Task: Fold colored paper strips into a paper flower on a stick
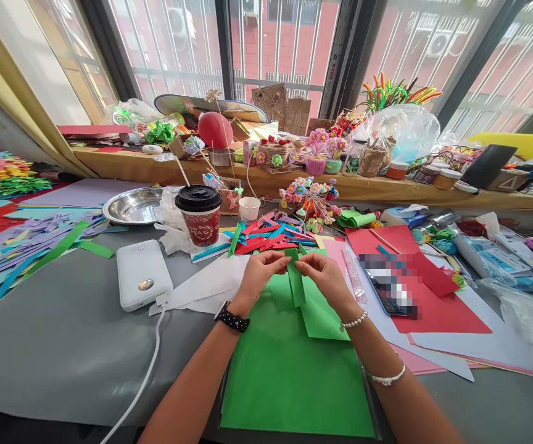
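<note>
Between my two hands hangs a narrow green paper strip (295, 285), folded near its top. My left hand (266, 269) pinches its upper left edge with thumb and fingers. On the other side, my right hand (322, 276) pinches the upper right edge. Directly below lies a large green sheet (294, 382) on the grey table, with a smaller green piece (326, 317) on top under my right hand. Behind my hands is a pile of red, blue and purple folded strips (271, 233).
A white power bank (144, 274) with a cable and a lidded paper cup (198, 216) stand to the left. At the right, a phone (387, 287) lies on red paper (446, 314). Colourful strips (39, 246) cover the far left; crafts line the ledge (155, 169).
</note>
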### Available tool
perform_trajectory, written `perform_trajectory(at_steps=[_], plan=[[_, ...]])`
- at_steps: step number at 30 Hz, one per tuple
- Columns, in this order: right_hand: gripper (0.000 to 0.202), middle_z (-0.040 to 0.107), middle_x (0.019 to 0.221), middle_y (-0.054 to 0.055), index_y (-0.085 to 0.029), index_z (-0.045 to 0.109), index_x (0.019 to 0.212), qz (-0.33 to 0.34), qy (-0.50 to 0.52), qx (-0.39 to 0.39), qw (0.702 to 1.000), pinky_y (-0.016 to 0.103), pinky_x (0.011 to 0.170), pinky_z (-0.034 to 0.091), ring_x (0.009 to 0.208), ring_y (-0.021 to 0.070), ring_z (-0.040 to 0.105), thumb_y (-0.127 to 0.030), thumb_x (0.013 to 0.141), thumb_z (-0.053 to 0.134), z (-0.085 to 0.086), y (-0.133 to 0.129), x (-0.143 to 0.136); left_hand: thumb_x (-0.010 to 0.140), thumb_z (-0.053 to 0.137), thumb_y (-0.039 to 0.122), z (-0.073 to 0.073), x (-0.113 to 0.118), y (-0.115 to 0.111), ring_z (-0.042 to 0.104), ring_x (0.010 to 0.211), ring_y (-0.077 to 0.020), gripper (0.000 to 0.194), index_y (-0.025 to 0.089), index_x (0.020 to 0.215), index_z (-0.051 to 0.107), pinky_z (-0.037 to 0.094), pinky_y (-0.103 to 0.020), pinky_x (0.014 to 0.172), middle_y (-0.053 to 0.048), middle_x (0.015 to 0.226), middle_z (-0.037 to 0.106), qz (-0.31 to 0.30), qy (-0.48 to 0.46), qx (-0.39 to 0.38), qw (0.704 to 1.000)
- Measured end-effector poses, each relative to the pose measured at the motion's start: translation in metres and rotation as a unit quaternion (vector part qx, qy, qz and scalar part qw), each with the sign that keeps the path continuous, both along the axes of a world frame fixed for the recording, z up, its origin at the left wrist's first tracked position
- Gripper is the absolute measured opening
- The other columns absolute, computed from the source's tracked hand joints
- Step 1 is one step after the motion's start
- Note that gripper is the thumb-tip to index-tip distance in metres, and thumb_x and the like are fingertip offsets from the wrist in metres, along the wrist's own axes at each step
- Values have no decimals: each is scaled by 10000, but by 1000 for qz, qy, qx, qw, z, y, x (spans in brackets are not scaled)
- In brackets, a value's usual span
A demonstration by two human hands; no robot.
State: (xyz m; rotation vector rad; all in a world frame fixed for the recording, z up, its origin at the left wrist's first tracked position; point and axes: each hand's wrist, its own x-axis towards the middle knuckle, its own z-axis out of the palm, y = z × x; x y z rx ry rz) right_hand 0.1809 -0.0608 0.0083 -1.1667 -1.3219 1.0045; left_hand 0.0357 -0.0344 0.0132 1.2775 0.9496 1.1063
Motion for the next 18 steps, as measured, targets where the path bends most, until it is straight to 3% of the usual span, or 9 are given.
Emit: perform_trajectory(at_steps=[7, 18], plan=[[235, 575, 673, 26, -142, 599, 727, -1, 21, 5, 1000, 259, 586, 404, 623, 127, 502, -369, 671, 580, 0, 1, 2, 563, 669, 292, -2, 1, 0, 528, 563, -86, 186, 129, 632, 613, 448, -205, 564, 20, 595, 573, -37, 5, 2, 999], [214, 556, 629, 5, -148, 586, 665, -30, -13, 41, 999, 231, 546, 382, 584, 109, 479, -362, 662, 590, -1, 1, 3, 548, 678, 273, -1, 3, -2, 537, 562, -89, 190, 123, 633, 600, 445, -215, 573, 19, 588, 576, -67, 11, -20, 997]])
